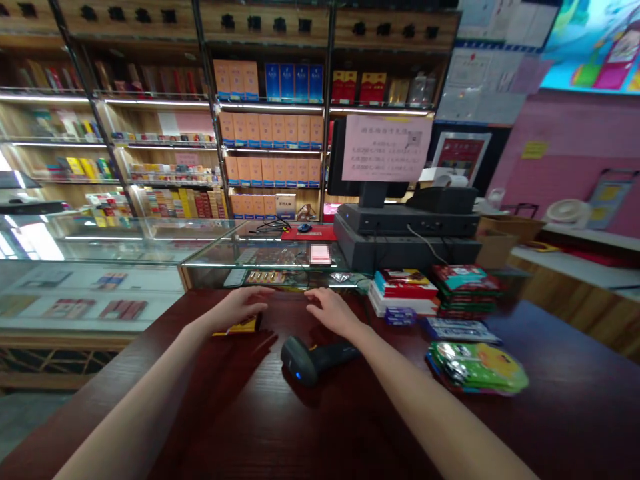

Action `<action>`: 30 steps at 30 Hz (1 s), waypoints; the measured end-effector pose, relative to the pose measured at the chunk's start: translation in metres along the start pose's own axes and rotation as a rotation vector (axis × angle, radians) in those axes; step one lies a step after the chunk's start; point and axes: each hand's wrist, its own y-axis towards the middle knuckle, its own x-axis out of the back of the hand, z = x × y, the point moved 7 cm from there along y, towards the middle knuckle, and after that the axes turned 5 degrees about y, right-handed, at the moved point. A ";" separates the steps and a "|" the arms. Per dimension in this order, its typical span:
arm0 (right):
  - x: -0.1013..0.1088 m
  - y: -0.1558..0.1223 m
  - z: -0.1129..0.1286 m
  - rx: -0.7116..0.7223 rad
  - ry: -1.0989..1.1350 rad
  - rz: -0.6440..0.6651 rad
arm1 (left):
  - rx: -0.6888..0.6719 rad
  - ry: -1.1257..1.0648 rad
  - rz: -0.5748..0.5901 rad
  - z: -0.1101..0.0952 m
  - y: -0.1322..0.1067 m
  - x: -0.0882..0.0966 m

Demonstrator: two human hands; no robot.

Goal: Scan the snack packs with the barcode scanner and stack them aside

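Over the dark wooden counter (210,407), my left hand (243,310) has its fingers stretched forward and apart from the thumb, with nothing in it. Partly hidden beneath that hand lies a flat yellow and dark packet (245,326). My right hand (333,311) is also open and empty, its fingers reaching toward the far edge. Below my right wrist a black barcode scanner (300,360) with a small blue light rests on the counter; my forearm covers the end of its handle.
To the right stand stacked red and white boxes (403,290), a pile of dark red and green packets (465,287), a purple box (400,316), a blue box (463,331) and green packs (480,368). Behind are a glass display case (260,257) and a cash register (405,243).
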 end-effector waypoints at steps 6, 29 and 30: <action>0.037 -0.021 -0.031 -0.044 -0.028 -0.079 | -0.113 0.007 0.017 -0.039 0.028 -0.021; 0.159 -0.083 -0.127 -0.156 -0.134 -0.394 | -0.400 0.150 0.129 -0.158 0.128 -0.108; 0.163 -0.085 -0.129 -0.153 -0.140 -0.402 | -0.431 0.149 0.122 -0.162 0.133 -0.113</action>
